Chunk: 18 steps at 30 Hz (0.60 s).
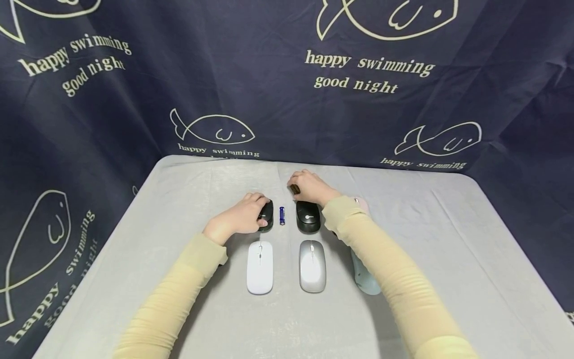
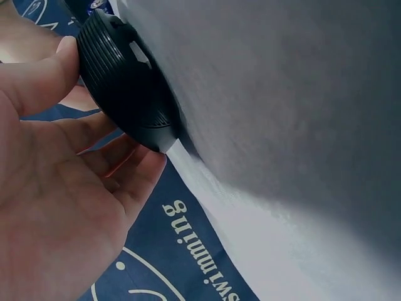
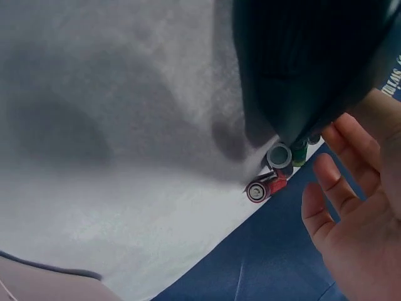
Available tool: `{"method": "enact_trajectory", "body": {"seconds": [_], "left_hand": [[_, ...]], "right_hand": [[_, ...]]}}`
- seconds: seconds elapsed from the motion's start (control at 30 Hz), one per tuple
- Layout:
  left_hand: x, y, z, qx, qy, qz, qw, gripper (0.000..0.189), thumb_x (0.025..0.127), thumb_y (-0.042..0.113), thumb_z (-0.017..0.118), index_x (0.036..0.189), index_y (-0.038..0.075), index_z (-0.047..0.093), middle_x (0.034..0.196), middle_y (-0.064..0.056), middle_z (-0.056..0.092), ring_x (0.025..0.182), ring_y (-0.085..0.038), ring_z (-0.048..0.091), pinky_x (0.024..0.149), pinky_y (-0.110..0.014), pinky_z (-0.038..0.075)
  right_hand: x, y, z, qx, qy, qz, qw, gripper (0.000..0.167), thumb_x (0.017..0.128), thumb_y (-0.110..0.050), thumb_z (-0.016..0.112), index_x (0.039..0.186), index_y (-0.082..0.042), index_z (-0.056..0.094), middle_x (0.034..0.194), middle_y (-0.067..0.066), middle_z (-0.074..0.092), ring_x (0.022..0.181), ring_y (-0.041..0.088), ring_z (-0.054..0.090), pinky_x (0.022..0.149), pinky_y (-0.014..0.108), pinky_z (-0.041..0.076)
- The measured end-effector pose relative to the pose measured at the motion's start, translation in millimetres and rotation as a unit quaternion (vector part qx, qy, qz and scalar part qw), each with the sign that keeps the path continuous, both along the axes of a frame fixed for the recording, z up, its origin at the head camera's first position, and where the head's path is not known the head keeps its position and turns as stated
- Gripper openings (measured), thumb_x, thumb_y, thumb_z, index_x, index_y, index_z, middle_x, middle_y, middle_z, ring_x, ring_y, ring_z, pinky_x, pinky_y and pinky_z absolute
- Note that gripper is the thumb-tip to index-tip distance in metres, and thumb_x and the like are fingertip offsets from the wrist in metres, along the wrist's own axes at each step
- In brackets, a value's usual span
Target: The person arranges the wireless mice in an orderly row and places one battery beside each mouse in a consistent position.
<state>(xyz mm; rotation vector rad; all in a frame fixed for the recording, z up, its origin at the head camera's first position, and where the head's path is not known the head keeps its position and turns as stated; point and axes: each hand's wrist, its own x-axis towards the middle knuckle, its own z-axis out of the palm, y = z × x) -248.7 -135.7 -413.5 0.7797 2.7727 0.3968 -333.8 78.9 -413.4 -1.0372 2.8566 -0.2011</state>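
My left hand (image 1: 239,214) grips a black computer mouse (image 1: 267,215), thumb on one side and fingers on the other. The left wrist view shows ridges along this mouse (image 2: 125,75). Just to its right lies a blue battery (image 1: 282,216). Beyond a second black mouse (image 1: 308,222), my right hand (image 1: 310,187) reaches over a dark brownish cluster (image 1: 294,189). In the right wrist view these are several small batteries, one a red battery (image 3: 266,189), right beside the fingers. The near black mouse hides the thumb there, so I cannot tell whether the hand pinches a battery.
A white mouse (image 1: 260,269) and a silver mouse (image 1: 312,269) lie nearer to me on the grey-covered table (image 1: 278,329). Partly under the right sleeve are a pale teal mouse (image 1: 366,281) and a pink object (image 1: 361,203). A dark blue curtain (image 1: 287,99) hangs behind the table.
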Motion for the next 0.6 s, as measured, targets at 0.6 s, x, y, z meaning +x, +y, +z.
{"method": "enact_trajectory", "body": {"seconds": [0.6], "left_hand": [[-2.1, -0.4, -0.8, 0.0, -0.005, 0.006, 1.0, 0.059, 0.09, 0.024, 0.062, 0.138, -0.003, 0.04, 0.141, -0.02, 0.039, 0.13, -0.035, 0.034, 0.109, -0.044, 0.03]], "right_hand": [[-3.4, -2.5, 1.5, 0.006, -0.011, -0.003, 0.9999, 0.043, 0.076, -0.016, 0.078, 0.116, -0.008, 0.067, 0.12, 0.01, 0.063, 0.112, 0.032, 0.052, 0.092, 0.049, 0.046]]}}
